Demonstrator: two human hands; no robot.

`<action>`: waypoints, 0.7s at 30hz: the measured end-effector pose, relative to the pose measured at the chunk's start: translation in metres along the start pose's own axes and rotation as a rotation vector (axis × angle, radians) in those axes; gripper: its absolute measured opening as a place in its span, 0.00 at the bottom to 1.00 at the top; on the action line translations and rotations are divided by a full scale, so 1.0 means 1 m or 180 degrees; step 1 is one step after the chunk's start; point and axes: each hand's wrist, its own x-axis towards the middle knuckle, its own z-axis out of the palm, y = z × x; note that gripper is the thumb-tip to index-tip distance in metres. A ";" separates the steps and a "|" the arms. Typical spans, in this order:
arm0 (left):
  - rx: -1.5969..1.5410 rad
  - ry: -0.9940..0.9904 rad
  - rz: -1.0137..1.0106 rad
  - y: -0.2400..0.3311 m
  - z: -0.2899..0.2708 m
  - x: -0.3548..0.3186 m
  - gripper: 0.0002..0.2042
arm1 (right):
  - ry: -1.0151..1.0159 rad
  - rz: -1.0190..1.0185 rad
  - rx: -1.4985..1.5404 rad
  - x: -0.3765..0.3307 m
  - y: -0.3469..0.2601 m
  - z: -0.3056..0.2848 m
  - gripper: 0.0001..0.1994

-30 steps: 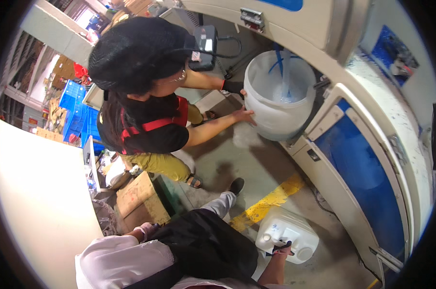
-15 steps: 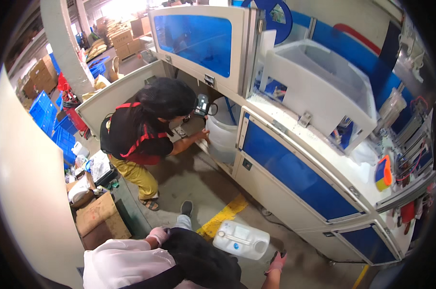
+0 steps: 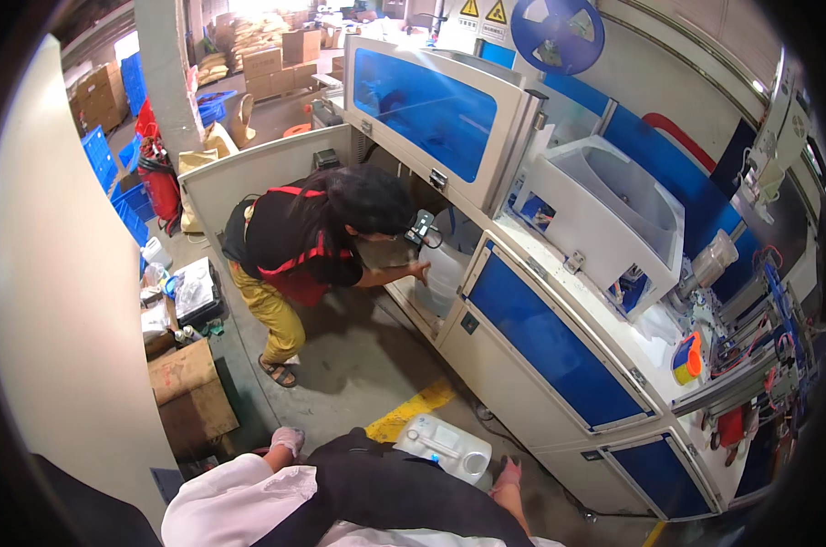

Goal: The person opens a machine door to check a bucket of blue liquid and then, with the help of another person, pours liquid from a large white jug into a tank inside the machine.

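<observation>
- White plastic can [image 3: 445,447]: lies on its side on the concrete floor, just past the yellow floor line [image 3: 411,412], in front of the blue-panelled machine [image 3: 559,356].
- Right hand [image 3: 507,474]: low, just beside the can's capped end. Contact and finger spread cannot be told.
- Left hand [image 3: 288,440]: by the black trouser knee [image 3: 385,483], well apart from the can. Fingers look loosely curled and hold nothing visible.
- Handling note: the can is probably best taken by its moulded handle, with the cap kept uppermost and clear of the machine's base.
- Co-worker [image 3: 294,237]: crouched at the open lower bay, one hand [image 3: 419,269] on a pale tub [image 3: 445,273] inside.
</observation>
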 end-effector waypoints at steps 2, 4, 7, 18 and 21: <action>-0.0053 0.0014 0.0057 -0.011 0.024 -0.002 0.16 | -0.0242 0.0047 -0.0073 -0.002 -0.009 0.033 0.24; -0.0726 0.0109 -0.0481 -0.020 0.045 -0.008 0.15 | -0.0331 -0.0075 -0.0528 -0.005 -0.018 0.058 0.21; -0.1653 0.0129 -0.1054 -0.032 0.059 -0.027 0.14 | -0.0325 -0.0832 -0.1561 -0.006 -0.023 0.083 0.24; -0.2471 0.0272 -0.1137 -0.014 -0.006 -0.073 0.15 | -0.0779 -0.1019 -0.1566 -0.005 -0.068 0.094 0.29; -0.2100 0.1096 -0.0849 -0.006 0.002 -0.066 0.15 | -0.0936 -0.1141 -0.1618 -0.018 -0.146 0.142 0.30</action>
